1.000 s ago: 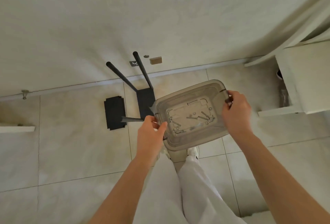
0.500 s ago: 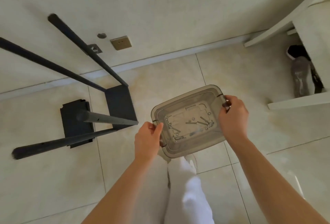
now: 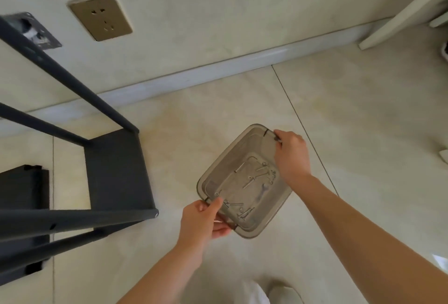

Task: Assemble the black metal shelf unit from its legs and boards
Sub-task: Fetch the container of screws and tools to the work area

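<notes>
Your left grip (image 3: 201,221) and right grip (image 3: 292,155) pinch opposite ends of the light, stiff tray (image 3: 278,206); keep it level, or the loose screws (image 3: 244,214) between will likely slide.

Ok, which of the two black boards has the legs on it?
The board nearer the tray, right of the other: four black legs meet its corners. The far-left board lies flat on the floor, apart.

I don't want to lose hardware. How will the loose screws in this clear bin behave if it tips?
The screws lie scattered on the smooth bottom, so they would probably slide or roll toward the low side. The walls of the bin look tall enough to hold them at gentle tilts.
</notes>
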Demonstrator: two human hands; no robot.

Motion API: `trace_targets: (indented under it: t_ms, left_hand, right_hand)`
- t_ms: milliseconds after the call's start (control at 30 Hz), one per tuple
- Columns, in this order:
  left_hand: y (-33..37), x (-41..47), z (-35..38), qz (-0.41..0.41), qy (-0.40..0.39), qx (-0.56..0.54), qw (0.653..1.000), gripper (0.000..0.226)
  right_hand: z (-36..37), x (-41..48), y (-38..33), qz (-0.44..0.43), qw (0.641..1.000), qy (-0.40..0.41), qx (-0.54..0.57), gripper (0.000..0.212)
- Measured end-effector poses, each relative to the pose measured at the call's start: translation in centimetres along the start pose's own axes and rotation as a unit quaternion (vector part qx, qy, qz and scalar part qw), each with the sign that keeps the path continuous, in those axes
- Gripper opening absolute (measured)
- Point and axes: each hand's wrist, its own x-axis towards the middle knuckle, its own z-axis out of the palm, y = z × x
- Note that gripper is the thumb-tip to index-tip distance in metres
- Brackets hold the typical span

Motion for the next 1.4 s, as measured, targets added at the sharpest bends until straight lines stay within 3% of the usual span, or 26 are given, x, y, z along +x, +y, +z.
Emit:
trace_targets:
  t_ms: [233, 500, 600, 767, 900, 1067, 1400]
  left_hand:
    - [-4.4, 3.6, 1.3, 0.015, -0.048, -0.056, 0.997, 0.026]
    - [-4.8, 4.3, 0.2, -0.012, -0.107, -0.055, 0.993, 0.036]
    - [-4.0, 4.3, -0.8, -0.012, -0.077, 0.003, 0.997, 0.046]
    - [-2.0, 5.9, -1.7, 0.152, 0.030, 0.110, 0.982, 0.053]
    - [-0.6, 6.9, -1.4, 0.227, 0.018, 0.217, 0.949, 0.050]
    - [-1.2, 7.6, -0.3, 0.251, -0.016, 0.335, 0.908, 0.043]
    - [-0.9, 9.2, 2.8, 0.258, 0.020, 0.316, 0.913, 0.021]
  right_hand:
    - [4.7, 3.1, 1.3, -0.095, 0.995, 0.033, -0.027, 0.047]
    - [4.4, 2.4, 0.7, -0.128, 0.990, 0.040, -0.048, 0.055]
    - [3.6, 0.2, 1.7, -0.101, 0.993, 0.058, -0.012, 0.058]
    - [3.2, -4.2, 3.6, 0.049, 0.990, 0.027, 0.131, 0.071]
    - [4.2, -7.0, 3.7, 0.114, 0.966, -0.037, 0.230, 0.075]
    - [5.5, -7.0, 2.9, 0.130, 0.952, -0.051, 0.272, 0.068]
    - [5.5, -2.1, 3.0, 0.116, 0.959, -0.025, 0.259, 0.071]
